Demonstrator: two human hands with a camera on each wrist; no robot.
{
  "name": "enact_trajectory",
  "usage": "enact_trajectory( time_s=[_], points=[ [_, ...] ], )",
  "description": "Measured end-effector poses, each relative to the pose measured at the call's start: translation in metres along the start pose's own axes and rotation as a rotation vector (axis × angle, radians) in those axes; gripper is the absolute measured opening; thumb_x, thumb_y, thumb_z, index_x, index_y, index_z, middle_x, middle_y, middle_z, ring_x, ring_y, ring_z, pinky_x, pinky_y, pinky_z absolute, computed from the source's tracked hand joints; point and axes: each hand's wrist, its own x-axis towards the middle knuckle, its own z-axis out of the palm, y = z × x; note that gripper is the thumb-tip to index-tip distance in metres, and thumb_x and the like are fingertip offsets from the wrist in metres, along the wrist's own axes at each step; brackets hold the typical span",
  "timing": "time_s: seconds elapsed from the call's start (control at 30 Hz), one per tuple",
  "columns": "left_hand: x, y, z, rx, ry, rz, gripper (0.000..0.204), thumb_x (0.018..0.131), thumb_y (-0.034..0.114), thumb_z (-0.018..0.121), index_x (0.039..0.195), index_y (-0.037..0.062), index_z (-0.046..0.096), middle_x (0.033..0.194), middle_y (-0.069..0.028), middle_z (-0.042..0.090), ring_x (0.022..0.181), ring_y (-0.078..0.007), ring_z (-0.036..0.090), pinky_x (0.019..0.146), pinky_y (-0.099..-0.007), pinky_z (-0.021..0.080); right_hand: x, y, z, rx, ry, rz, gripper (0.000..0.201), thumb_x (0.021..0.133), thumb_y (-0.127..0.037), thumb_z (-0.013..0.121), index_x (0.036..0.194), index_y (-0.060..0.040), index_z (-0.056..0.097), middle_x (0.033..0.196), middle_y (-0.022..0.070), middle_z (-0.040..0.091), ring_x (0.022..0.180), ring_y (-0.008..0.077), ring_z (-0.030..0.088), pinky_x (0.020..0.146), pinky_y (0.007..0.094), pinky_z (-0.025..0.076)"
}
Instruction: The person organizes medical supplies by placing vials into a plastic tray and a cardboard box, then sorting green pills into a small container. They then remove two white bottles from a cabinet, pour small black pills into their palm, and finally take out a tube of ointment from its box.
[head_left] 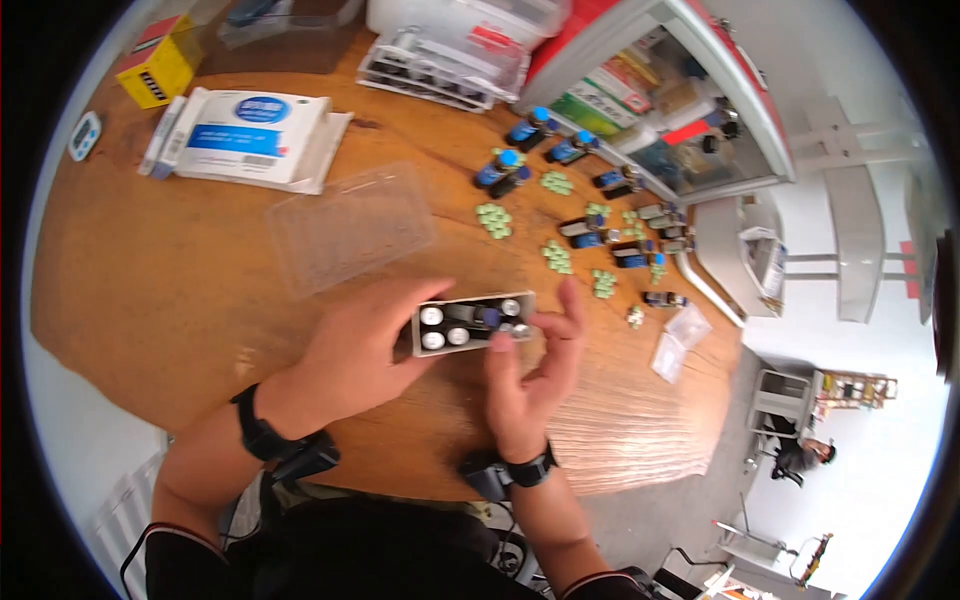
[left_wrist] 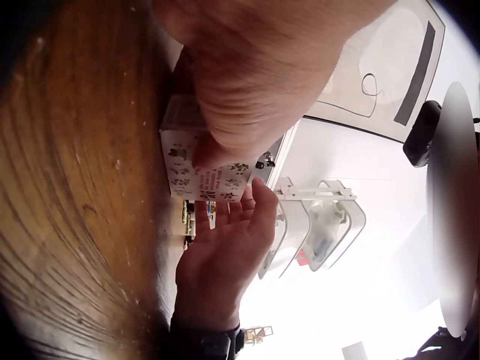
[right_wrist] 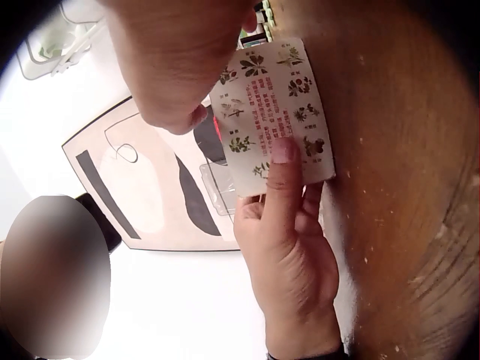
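Note:
A small open carton (head_left: 465, 350) printed with plants and red lettering holds several silver-capped vials (head_left: 432, 316) and a dark one with a blue cap (head_left: 487, 317). My left hand (head_left: 352, 335) grips it from the left; in the right wrist view the left thumb (right_wrist: 284, 161) lies flat on the printed side. At the carton's right end is my right hand (head_left: 532, 375), its thumb at the near edge and a finger at the far corner, close by the vial caps. The right hand's other fingers extend loosely beyond the carton.
Several small blue-capped bottles (head_left: 572, 148) and piles of green tablets (head_left: 494, 221) spread across the table's back right. A clear plastic lid (head_left: 352, 230) lies beyond the left hand. White boxes (head_left: 240, 140), a vial rack (head_left: 430, 80) and a glass-fronted cabinet (head_left: 660, 100) stand farther back.

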Motion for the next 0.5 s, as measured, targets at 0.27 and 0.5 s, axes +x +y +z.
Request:
enact_trajectory(
  time_s=[0.27,0.5],
  points=[
    [-0.002,-0.002,0.003,0.017,0.017,0.013,0.064,0.074,0.005,0.085,0.133,0.0055,0.059,0.118,-0.0154,0.068,0.108,-0.033,0.068,0.092,-0.039,0.054,0.004,-0.017,0.001,-0.061,-0.145,-0.062,0.04,0.084,-0.013,0.077,0.121,-0.0026,0.067,0.151,0.0312,0.042,0.136,0.0434,0.048,0.109,0.0473,0.042],
    [0.0,-0.003,0.004,0.013,0.052,0.066,0.063,0.073,0.007,0.084,0.131,0.0054,0.059,0.117,-0.0155,0.069,0.108,-0.0354,0.067,0.089,-0.0415,0.055,0.008,-0.017,0.001,0.056,-0.221,-0.049,0.034,0.085,-0.014,0.076,0.119,-0.0054,0.073,0.151,0.0324,0.041,0.137,0.0444,0.047,0.112,0.0474,0.039]
  ],
)
